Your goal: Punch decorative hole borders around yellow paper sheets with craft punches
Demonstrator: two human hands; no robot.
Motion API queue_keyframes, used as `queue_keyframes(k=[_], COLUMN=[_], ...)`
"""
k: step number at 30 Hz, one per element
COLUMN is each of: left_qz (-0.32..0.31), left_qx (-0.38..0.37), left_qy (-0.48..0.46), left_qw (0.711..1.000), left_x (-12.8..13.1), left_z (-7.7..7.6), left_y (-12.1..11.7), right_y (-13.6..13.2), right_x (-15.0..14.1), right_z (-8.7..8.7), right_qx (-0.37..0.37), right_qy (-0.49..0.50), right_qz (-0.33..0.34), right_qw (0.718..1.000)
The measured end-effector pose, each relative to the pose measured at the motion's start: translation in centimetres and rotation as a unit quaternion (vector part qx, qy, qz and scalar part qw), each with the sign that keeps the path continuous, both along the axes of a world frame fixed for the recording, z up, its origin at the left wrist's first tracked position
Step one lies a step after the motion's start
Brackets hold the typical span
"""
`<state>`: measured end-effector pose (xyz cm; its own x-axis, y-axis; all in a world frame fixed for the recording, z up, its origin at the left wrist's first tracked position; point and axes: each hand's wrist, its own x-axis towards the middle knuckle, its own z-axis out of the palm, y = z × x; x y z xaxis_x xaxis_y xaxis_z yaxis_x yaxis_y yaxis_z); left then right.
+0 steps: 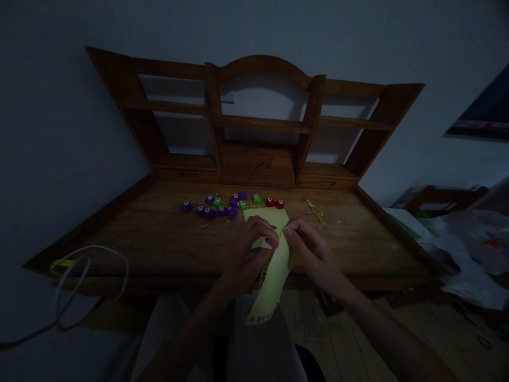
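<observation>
My left hand [253, 246] and my right hand [312, 245] are close together above the desk's front edge. Both have their fingers pinched at the top of a pale yellow sheet [274, 284], which looks like paper or thin card. The sheet curves down over my lap, and a row of dark marks or holes runs along its lower end. Exactly where the fingertips meet it is partly hidden. Behind my hands, another yellow sheet [266, 214] lies flat on the desk. A narrow, perforated yellow strip [315, 211] rests to the right.
Several small purple [186, 207], green [256, 198] and red [280, 203] toys with big eyes stand on the wooden desk [151, 239], small scraps among them. A shelf unit [258, 123] rises behind. At left hangs a white cable [59, 297]; plastic bags [469, 265] lie right.
</observation>
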<state>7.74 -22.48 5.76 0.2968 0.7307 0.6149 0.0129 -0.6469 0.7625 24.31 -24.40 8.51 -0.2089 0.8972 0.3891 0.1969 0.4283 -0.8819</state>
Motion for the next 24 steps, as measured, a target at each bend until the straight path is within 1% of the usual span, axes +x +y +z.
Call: queue_keyframes(k=[2, 4, 9, 11, 13, 20, 22, 24], left_qz=[0.022, 0.022, -0.035, -0.042, -0.025, 0.073, 0.086, 0.077], left_qx=[0.033, 0.037, -0.046, -0.052, -0.037, 0.058, 0.069, 0.061], left_qy=[-0.002, -0.006, 0.011, 0.009, 0.005, 0.029, 0.039, 0.049], left_qw=[0.999, 0.999, 0.998, 0.998, 0.999, 0.995, 0.993, 0.994], left_x=[-0.02, -0.08, -0.26, -0.24, -0.17, -0.25, -0.36, -0.39], left_z=[-0.11, -0.03, 0.58, 0.7, 0.64, -0.13, -0.07, 0.15], left_y=[-0.12, -0.15, -0.07, -0.12, -0.24, -0.57, -0.62, -0.68], right_y=[-0.01, 0.0, -0.04, -0.07, -0.08, 0.13, 0.18, 0.17], right_x=[-0.05, -0.1, -0.23, -0.25, -0.24, -0.22, -0.23, -0.25], right_z=[0.06, 0.1, 0.06, 0.03, -0.01, -0.33, -0.38, -0.37], right_qx=[-0.001, 0.002, -0.002, -0.003, 0.001, -0.003, 0.0, 0.004], right_qy=[0.003, 0.009, 0.011, 0.011, 0.015, 0.032, 0.032, 0.03], right_qz=[-0.002, -0.002, 0.005, 0.007, 0.006, -0.004, -0.007, -0.007], right_qw=[1.0, 1.0, 1.0, 1.0, 1.0, 0.999, 0.999, 1.0])
